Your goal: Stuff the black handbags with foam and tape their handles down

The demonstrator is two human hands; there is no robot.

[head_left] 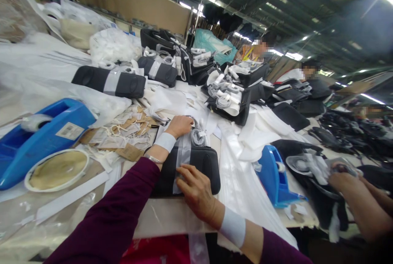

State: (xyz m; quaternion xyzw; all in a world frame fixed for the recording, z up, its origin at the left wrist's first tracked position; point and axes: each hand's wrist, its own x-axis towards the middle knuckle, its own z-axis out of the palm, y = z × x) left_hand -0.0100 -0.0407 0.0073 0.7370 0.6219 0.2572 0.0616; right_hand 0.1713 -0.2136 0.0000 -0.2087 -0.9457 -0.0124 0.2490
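Observation:
A black bag (201, 165) lies flat on the table before me, with a translucent grey strip (183, 155) running across its middle. My left hand (180, 125) is closed at the far edge of the bag, where the strip ends; what its fingers hold is hidden. Beside it is a wrapped coil of grey strap (198, 137). My right hand (196, 190) rests over the near part of the bag, its fingers slightly apart and touching the strip. Both wrists wear pale bands.
Blue tape dispensers stand left (70, 120) and right (272, 174). Tags with strings (123, 133) and a round tub (57, 170) lie to my left. Banded black bags (109, 82) and white foam sheets (239, 165) cover the table beyond. At right, a co-worker's hands (344, 176) handle another bag.

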